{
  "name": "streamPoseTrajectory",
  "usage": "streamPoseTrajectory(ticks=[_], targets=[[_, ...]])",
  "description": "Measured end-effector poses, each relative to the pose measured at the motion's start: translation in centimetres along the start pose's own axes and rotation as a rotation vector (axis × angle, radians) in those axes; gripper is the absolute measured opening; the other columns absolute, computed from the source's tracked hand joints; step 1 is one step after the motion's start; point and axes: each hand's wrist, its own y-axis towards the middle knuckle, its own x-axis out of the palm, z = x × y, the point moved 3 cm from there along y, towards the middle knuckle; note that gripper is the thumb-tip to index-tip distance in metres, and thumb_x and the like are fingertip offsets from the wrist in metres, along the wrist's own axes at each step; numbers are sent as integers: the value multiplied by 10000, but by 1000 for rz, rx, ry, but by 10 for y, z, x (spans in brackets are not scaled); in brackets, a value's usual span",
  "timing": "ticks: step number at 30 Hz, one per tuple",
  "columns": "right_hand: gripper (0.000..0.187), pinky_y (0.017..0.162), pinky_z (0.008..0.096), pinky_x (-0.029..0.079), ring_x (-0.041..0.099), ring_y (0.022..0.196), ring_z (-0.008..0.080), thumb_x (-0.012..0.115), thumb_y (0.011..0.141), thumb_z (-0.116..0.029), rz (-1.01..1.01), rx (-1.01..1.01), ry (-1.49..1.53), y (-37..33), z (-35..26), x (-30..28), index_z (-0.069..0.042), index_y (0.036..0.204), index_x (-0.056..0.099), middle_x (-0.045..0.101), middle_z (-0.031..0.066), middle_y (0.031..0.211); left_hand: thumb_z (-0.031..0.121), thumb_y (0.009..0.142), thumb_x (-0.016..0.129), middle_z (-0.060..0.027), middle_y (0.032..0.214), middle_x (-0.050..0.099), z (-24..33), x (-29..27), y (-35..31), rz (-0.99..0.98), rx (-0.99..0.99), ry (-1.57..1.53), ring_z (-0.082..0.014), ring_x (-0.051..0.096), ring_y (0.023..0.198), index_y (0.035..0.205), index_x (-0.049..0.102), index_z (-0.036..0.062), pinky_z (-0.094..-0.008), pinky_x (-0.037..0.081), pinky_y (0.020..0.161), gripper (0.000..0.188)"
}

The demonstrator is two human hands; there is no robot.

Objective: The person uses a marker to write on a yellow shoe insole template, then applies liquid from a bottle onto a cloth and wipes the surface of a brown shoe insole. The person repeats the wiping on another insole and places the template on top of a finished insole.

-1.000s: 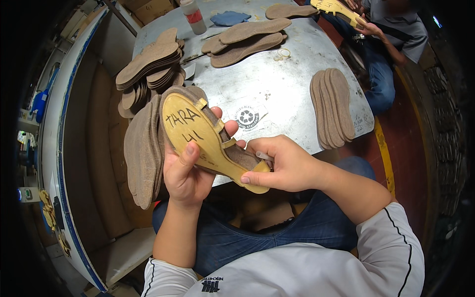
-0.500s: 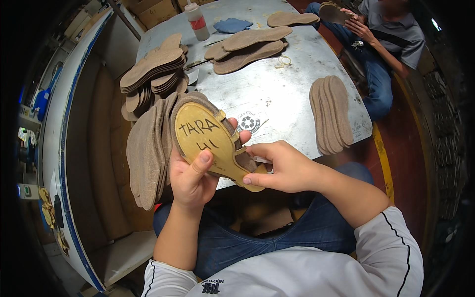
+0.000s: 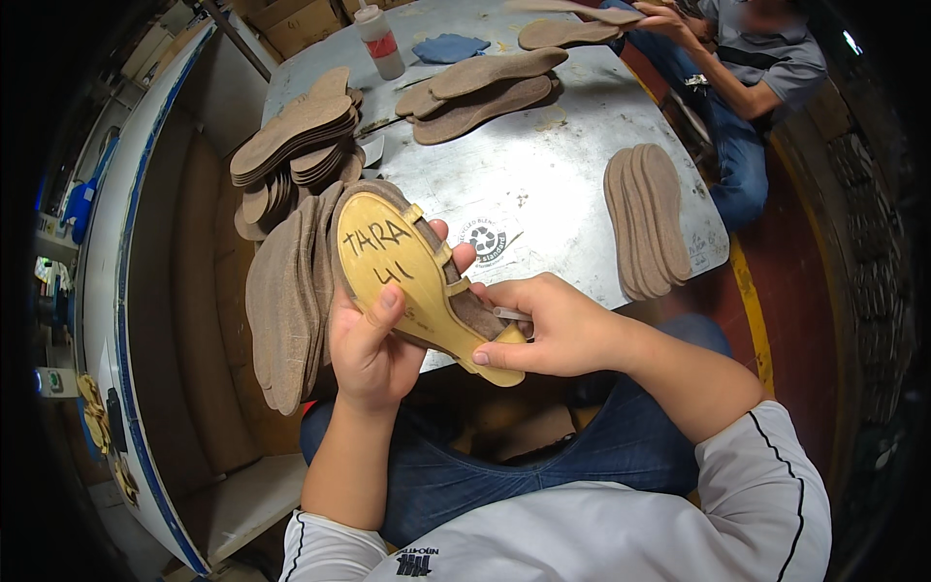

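Observation:
My left hand (image 3: 365, 357) is closed around a yellow sole template (image 3: 383, 247), thumb on its handwritten face and fingertips round the far edge. Small tabs on the template's side wrap over a brown fibre insole (image 3: 477, 315) lying against its back. At the narrow heel end, the thumb and fingers of my right hand (image 3: 567, 330) pinch the template. A thin whitish pen-like tool (image 3: 511, 313) pokes out between those fingers; its tip is hard to make out. Close behind my left hand, large brown fibre pieces (image 3: 281, 291) stand in a leaning stack.
On the metal table (image 3: 543, 204) lie an insole pile (image 3: 296, 131), several loose insoles (image 3: 485, 102), another stack (image 3: 645, 223), a blue cloth (image 3: 449, 48) and a bottle (image 3: 380, 44). A shelf unit (image 3: 136, 320) borders the left. Another person (image 3: 766, 87) sits at far right, handling an insole.
The template has turned slightly in my hands, its heel end now a little lower. Across the table, the other person's insole has swung left and flattened.

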Motion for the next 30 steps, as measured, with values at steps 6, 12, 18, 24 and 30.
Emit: streamPoseTrajectory(ticks=[6, 12, 18, 24, 30], targets=[[484, 745, 415, 619, 799, 766, 312, 900, 1010, -407, -50, 76, 40, -1, -1, 0, 61, 1067, 789, 788, 217, 848, 89, 1193, 619, -303, 1728, 537, -2, -3, 1, 13, -11, -48, -545, 609, 1556, 1793, 350, 89, -754, 588, 1196, 658], [493, 762, 437, 625, 803, 778, 351, 891, 1013, -418, -55, 67, 12, -1, -2, -1, 61, 1078, 793, 787, 232, 850, 89, 1188, 626, -313, 1717, 544, -1, -1, 1, 3, -11, -24, -542, 619, 1546, 1788, 357, 78, -732, 603, 1191, 657], [494, 752, 412, 615, 775, 782, 293, 891, 1030, -392, -55, 55, -58, 0, -4, -1, 73, 1154, 778, 783, 204, 872, 96, 1182, 646, -322, 1709, 547, 0, 4, 1, -36, -13, 42, -553, 630, 1529, 1780, 356, 44, -696, 616, 1189, 667], [471, 802, 328, 596, 719, 884, 109, 906, 1074, -327, -158, 199, 35, 1, 8, -2, 62, 1299, 765, 798, 75, 986, 97, 1187, 640, -307, 1718, 535, 0, 3, 4, 49, 37, 32, -545, 613, 1548, 1784, 350, 37, -697, 598, 1208, 667], [351, 921, 317, 591, 734, 988, 107, 891, 1088, -264, -194, 243, 493, 7, 23, 3, 10, 1277, 780, 817, 32, 1090, 89, 1210, 549, -251, 1755, 521, 8, -10, 11, 184, 62, -24, -494, 537, 1633, 1801, 345, 95, -723, 563, 1237, 625]])
